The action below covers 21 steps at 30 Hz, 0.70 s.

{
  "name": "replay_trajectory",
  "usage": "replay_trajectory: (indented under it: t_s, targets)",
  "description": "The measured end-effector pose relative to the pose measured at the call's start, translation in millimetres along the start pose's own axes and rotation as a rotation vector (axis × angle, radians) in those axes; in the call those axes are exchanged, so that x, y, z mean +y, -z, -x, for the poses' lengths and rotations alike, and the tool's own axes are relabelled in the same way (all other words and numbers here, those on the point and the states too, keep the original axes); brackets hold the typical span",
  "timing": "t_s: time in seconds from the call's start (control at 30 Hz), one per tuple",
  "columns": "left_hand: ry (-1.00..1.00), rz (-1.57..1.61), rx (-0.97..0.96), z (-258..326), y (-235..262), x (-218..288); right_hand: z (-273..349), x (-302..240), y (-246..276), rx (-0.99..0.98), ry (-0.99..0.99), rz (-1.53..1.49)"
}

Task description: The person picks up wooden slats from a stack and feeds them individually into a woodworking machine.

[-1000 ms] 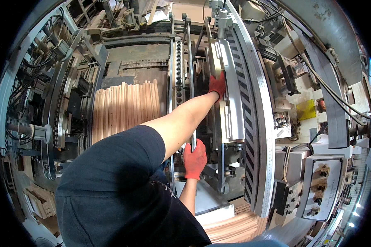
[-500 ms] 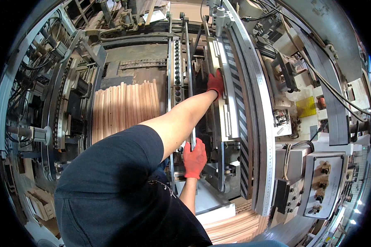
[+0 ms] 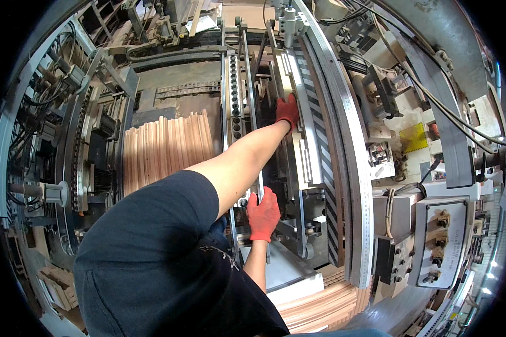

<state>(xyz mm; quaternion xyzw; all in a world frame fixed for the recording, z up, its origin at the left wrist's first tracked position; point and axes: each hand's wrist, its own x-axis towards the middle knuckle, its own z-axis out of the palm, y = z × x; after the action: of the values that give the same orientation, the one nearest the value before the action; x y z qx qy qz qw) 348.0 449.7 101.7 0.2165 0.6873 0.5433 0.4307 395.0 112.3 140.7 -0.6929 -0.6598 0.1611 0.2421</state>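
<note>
My left hand (image 3: pixel 287 110), in a red glove, reaches out to the far middle. Its fingers are bent over a pale, yellowish strip (image 3: pixel 286 84) that lies along the machine's long bar; the fingertips are partly hidden. Nearer to me is my right hand (image 3: pixel 263 214), also red-gloved. A thin metal rail (image 3: pixel 253 106) runs down into it, between the thumb and the fingers, which are closed about it. Left of the rail stands a bar with a row of dark round holes (image 3: pixel 234 95).
Side-by-side wooden strips (image 3: pixel 168 149) lie at the left; more wooden strips (image 3: pixel 320 309) are stacked at the lower right. A striped black-and-grey band (image 3: pixel 320 129) and a long metal beam (image 3: pixel 351 168) run along the right. Beyond stands a control box with knobs (image 3: pixel 441 244).
The whole scene has shifted slightly to the left in the view. Both hands keep their places on the strip and the rail.
</note>
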Motion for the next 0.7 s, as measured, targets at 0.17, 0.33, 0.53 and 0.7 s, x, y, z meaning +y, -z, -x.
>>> replay_trajectory:
  t_s: [0.17,0.33,0.53,0.7]
  targets:
    - [-0.003,-0.007,0.024,-3.0,4.5,0.9,0.4,-0.3,-2.6,-0.005,0.02,0.029]
    - [0.015,-0.011,0.009,7.2,2.8,4.6,-0.4,2.5,-2.9,-0.055,-0.023,0.031]
    - [-0.031,-0.017,-0.01,-5.8,-0.8,-8.7,2.7,5.3,-5.7,-0.038,0.015,0.015]
    - [-0.011,-0.113,-0.105,-32.5,-23.6,-44.5,-1.7,11.5,-9.5,-0.03,0.045,0.11]
